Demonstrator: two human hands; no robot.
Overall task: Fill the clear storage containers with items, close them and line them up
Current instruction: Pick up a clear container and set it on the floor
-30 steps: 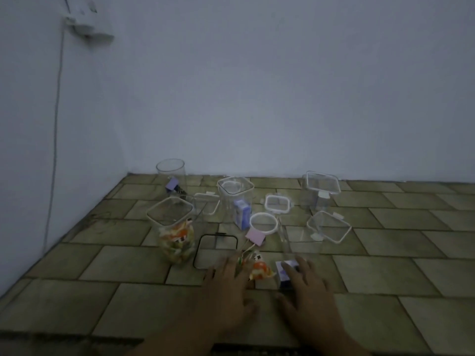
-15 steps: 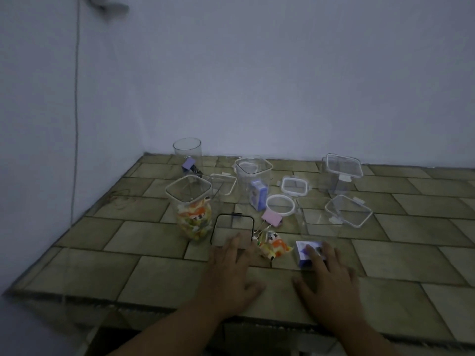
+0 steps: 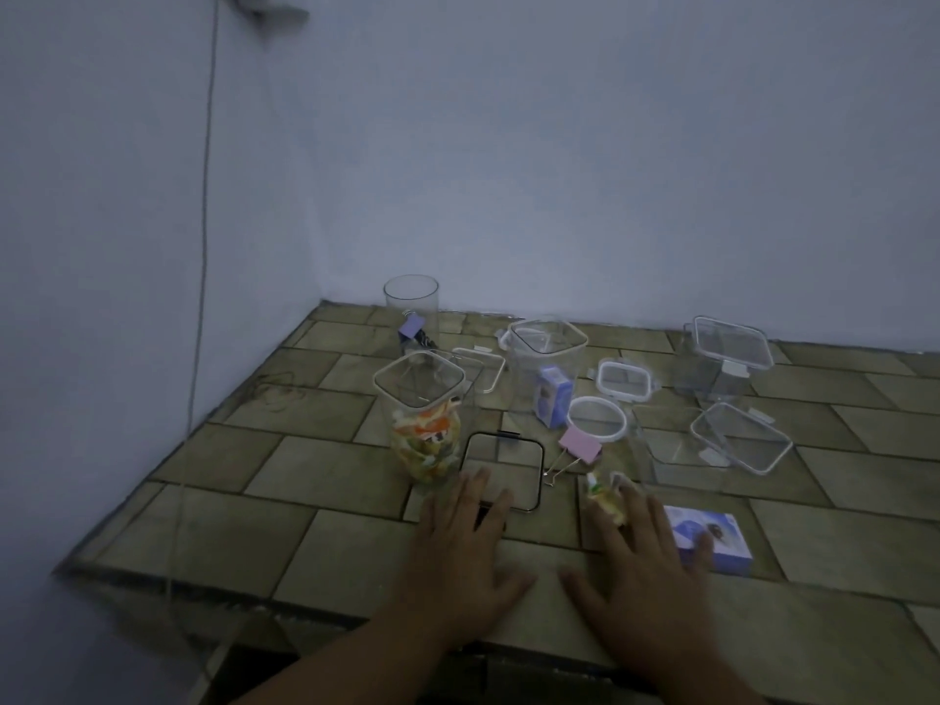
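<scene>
Both hands lie flat, fingers straight, near the front edge of the tiled counter (image 3: 305, 541). The left hand (image 3: 468, 547) touches a black-rimmed lid (image 3: 529, 450), and the right hand (image 3: 646, 557) rests on an orange packet (image 3: 603, 501) and a blue box (image 3: 722, 541). Toward the back edge stand an open packet-filled container (image 3: 424, 429) and an open tall container (image 3: 547, 368).

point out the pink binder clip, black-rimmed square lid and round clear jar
pink binder clip (image 3: 580, 443): head view, pink body
black-rimmed square lid (image 3: 508, 460): head view, clear panel
round clear jar (image 3: 411, 310): head view, front wall
</scene>
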